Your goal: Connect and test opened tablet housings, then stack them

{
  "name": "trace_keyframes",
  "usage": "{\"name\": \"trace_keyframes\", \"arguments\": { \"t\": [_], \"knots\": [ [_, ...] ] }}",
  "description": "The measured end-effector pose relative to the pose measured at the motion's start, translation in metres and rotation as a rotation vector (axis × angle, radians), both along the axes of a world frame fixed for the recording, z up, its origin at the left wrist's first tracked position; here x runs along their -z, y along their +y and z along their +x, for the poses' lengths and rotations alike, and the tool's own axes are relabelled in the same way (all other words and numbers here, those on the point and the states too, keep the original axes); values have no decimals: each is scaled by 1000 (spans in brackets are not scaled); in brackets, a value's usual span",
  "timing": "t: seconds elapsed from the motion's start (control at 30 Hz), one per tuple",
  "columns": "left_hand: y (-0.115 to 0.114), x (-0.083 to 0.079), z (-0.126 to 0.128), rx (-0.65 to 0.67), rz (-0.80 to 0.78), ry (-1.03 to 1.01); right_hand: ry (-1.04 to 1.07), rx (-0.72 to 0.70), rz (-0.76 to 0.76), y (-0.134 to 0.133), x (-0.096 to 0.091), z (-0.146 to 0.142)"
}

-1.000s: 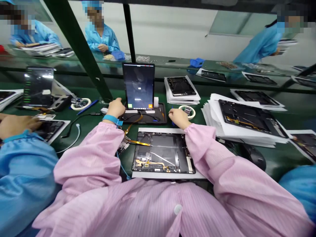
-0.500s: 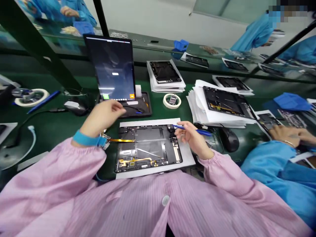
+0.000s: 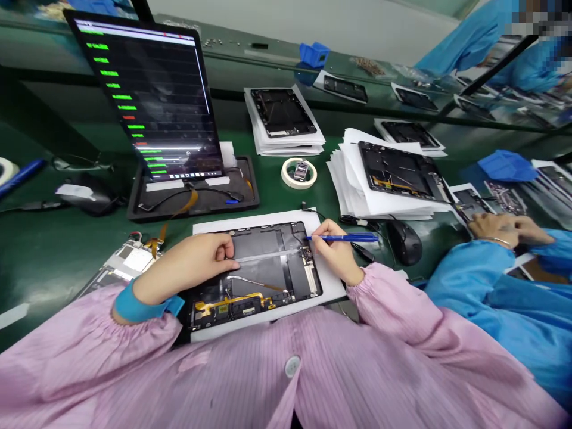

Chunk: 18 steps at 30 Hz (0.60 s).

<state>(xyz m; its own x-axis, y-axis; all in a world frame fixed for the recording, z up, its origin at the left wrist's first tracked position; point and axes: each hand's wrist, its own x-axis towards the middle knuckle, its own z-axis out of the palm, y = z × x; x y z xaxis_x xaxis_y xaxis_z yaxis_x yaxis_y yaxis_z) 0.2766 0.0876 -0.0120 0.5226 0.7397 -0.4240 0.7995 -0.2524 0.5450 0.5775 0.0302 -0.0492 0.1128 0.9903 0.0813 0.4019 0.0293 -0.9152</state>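
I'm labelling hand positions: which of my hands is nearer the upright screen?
Left: the left hand is in front of the upright screen; the right hand, holding a blue pen, is farther right.

L grip (image 3: 196, 259), R grip (image 3: 334, 253) fwd, apart

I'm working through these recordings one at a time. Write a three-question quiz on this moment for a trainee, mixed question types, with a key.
1. Multiple choice. The pen-like tool in the right hand is:
A) red
B) blue
C) yellow

2. True or false: the lit screen shows both green and red entries.

3. Fill in: the left hand is over the open tablet housing, which lies on a ____ sheet.

Key: 1. B; 2. True; 3. white
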Motion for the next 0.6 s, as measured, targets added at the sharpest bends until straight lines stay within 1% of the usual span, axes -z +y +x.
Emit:
{"name": "trace_keyframes", "arguments": {
  "t": [0.27,0.37,0.5,0.6],
  "knots": [
    [-3,-7,2,-27,-52,40,-175,-64,26,0,1,-2],
    [-3,-9,-1,-11,-43,56,-187,-57,47,1,1,-2],
    [-1,-7,-6,39,-70,-20,-174,-59,68,-1,3,0],
    [2,-3,-8,8,-103,-65,-146,-48,125,-1,-7,0]
  ]
}}
